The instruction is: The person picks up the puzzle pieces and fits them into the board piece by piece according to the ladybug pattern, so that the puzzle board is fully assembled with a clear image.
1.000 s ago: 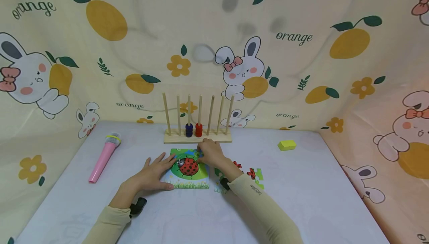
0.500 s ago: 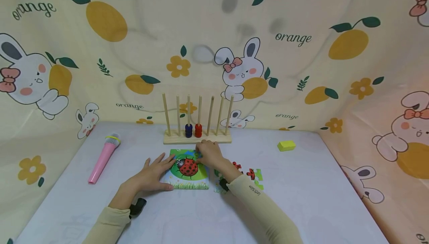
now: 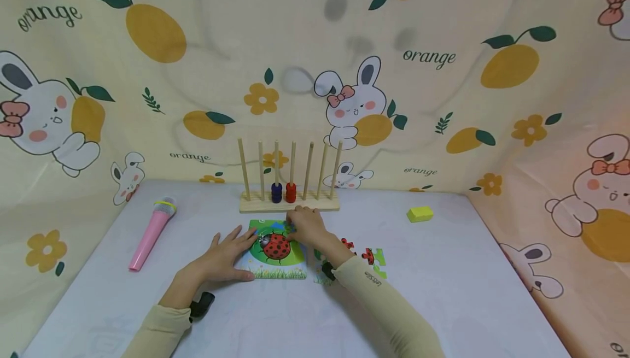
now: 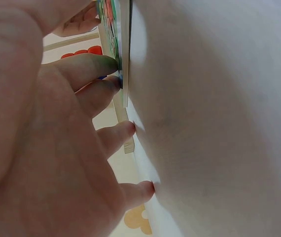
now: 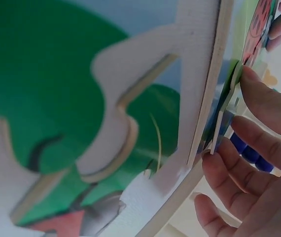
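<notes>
Ladybug puzzle (image 3: 276,247) lies flat on the surface (image 3: 443,298), centred in front of the person, probably so both hands reach it easily. Left hand (image 3: 223,257) is at its left side, fingers spread wide, gripping nothing. In the left wrist view two fingertips touch the board's edge and the other two rest on the surface; thumb is by the lower left corner in the head view. Looks like a brace against sliding.

Right hand (image 3: 309,227) is over the upper right corner, fingers closed to a pinch on a puzzle piece (image 5: 223,111). Right wrist view: thumb on one side, fingertips at the opposite edge, piece tilted against the board, likely held by its rim so it can be angled. Whether it's seated in a gap can't be told.

Second puzzle (image 3: 379,262) is just right of the first, partly under the right forearm, white gaps between its pieces; within easy reach of that hand.

Peg rack (image 3: 290,207) stands behind, blue beads (image 3: 276,193) and red beads (image 3: 291,193) on neighbouring pegs. Microphone (image 3: 150,235) far left, yellow block (image 3: 420,214) far right, both out of the working area.
</notes>
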The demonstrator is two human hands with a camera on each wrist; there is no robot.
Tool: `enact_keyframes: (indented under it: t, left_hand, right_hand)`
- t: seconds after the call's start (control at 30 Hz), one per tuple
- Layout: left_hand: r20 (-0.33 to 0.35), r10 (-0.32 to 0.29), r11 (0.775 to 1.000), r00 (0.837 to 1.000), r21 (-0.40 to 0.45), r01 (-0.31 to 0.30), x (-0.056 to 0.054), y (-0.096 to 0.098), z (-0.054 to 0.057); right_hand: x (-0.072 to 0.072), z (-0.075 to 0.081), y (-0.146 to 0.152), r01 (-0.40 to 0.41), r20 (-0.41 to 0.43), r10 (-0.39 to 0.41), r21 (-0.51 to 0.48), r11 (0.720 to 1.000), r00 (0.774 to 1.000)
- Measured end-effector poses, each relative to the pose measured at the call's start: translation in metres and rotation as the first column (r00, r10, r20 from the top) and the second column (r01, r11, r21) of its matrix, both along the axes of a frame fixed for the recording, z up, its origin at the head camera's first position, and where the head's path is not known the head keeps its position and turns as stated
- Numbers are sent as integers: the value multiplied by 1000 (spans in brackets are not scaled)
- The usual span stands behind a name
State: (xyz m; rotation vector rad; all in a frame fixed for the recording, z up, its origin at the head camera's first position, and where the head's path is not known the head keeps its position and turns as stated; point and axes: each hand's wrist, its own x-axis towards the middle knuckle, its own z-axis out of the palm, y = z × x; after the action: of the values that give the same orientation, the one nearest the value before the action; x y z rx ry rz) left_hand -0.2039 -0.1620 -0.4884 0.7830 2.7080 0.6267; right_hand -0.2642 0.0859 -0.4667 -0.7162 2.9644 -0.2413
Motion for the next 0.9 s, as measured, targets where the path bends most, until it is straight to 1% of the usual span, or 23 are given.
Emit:
enact_keyframes:
  t: [0.27,0.53,0.67,0.77,0.83,0.9]
  left_hand:
    - [-4,0,1000,1000,-2,0,0,0,-2]
    - [1,3,1000,1000,1,-3,0,0,0]
    - [7,4,1000,1000,5,-4,1,0,1]
    - [8,2,1000,1000,10,-2,1,0,2]
    - [7,1,1000,1000,10,-1,2,0,2]
    - [3,2,1000,1000,7,-2,2,0,2]
  right_hand:
    - [0,0,1,-15,-6,15,-18,1000,1000]
    - [-2,-2,1,-24,-7,24,-48,999,1000]
    - [-1,1,3,-22,4,22,-88,996,1000]
    - [4,5,7,-26,19,29,-131,991,999]
    - [9,9,10,-34,30,38,-117,993,999]
    - [16,12,12,-59,41,61,-40,997,997]
